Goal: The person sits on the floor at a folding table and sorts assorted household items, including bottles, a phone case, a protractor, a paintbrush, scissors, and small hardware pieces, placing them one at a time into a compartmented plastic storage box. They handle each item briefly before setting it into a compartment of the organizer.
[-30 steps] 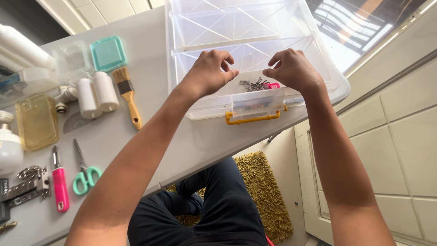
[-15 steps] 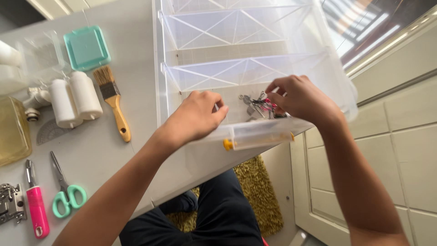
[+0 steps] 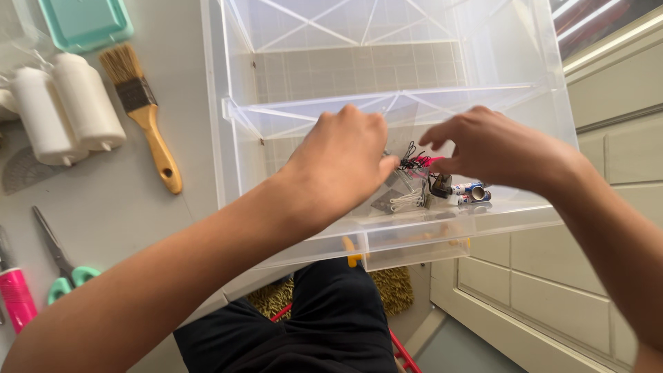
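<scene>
Head view: both hands inside nearest compartment of clear plastic organizer box (image 3: 228, 138). Left hand (image 3: 342, 162) loosely curled, knuckles up, grip unclear, over small-parts pile (image 3: 414, 186) of clips and wires. Right hand (image 3: 497, 148) half open, fingers spread, empty, just above same pile. Paintbrush (image 3: 141, 114) and white rollers (image 3: 65, 103) left of box.
</scene>
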